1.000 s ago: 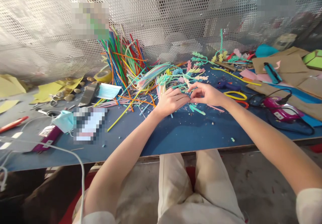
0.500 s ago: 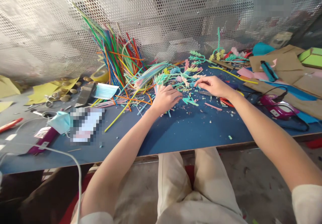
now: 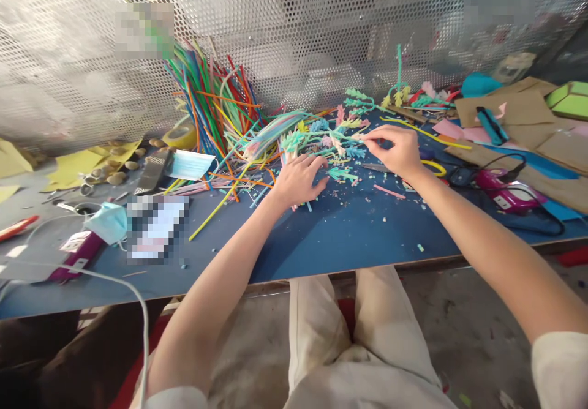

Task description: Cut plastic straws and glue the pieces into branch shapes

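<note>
My left hand (image 3: pixel 301 179) rests with fingers apart at the front of a pile of pastel fuzzy stems, touching the mint-green tufts (image 3: pixel 292 142). To its right, my right hand (image 3: pixel 395 149) pinches the tip of a pale pink piece (image 3: pixel 359 136) between thumb and index finger. A green branched piece (image 3: pixel 342 174) lies on the blue table (image 3: pixel 321 237) between the hands. Scissors with a yellow handle (image 3: pixel 434 166) lie partly under my right hand. Behind my left hand is a bundle of pastel stems (image 3: pixel 280 133).
Tall coloured stems (image 3: pixel 206 103) lean on the perforated metal panel (image 3: pixel 316 29). At left are a face mask (image 3: pixel 192 165), a phone (image 3: pixel 158 228) and a purple power strip (image 3: pixel 78 256). Cardboard (image 3: pixel 505 109) and a magenta power strip (image 3: pixel 508 191) lie at right.
My right hand has risen slightly and now pinches the pink piece. The fingers of my left hand have spread, and the green branched piece between the hands shows more fully.
</note>
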Available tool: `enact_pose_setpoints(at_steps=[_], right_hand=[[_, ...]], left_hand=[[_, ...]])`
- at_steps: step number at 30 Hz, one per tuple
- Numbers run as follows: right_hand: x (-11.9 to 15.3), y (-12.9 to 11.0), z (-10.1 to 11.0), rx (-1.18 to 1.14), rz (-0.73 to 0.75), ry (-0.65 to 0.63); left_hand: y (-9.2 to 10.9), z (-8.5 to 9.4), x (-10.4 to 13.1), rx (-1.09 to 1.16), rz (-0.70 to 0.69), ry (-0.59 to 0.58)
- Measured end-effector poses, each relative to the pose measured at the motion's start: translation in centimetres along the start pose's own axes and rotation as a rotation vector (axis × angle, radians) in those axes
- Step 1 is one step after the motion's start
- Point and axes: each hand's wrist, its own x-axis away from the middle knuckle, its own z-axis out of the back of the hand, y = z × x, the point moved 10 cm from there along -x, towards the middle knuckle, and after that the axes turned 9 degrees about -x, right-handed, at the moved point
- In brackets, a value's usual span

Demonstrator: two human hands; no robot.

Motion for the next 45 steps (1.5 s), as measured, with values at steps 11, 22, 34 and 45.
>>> enact_pose_setpoints(at_steps=[11, 22, 34, 45], right_hand=[[0.4, -1.8, 0.0, -0.009, 0.014, 0.054], [1.3, -4.6, -2.5, -0.088, 0.163, -0.075], [1.8, -4.2, -4.3, -0.104, 0.140, -0.174], [1.9, -5.0, -3.8, -0.134, 0.220, -0.112]], left_hand=[[-1.1, 0.2, 0.0, -0.091, 0.076, -0.005], [-0.7, 0.9, 0.2, -0.051, 0.106, 0.055], [-0.1, 1.4, 0.0, -0.063, 0.083, 0.073], [-0.3, 0.9, 0.1, -0.017, 0.131, 0.008]])
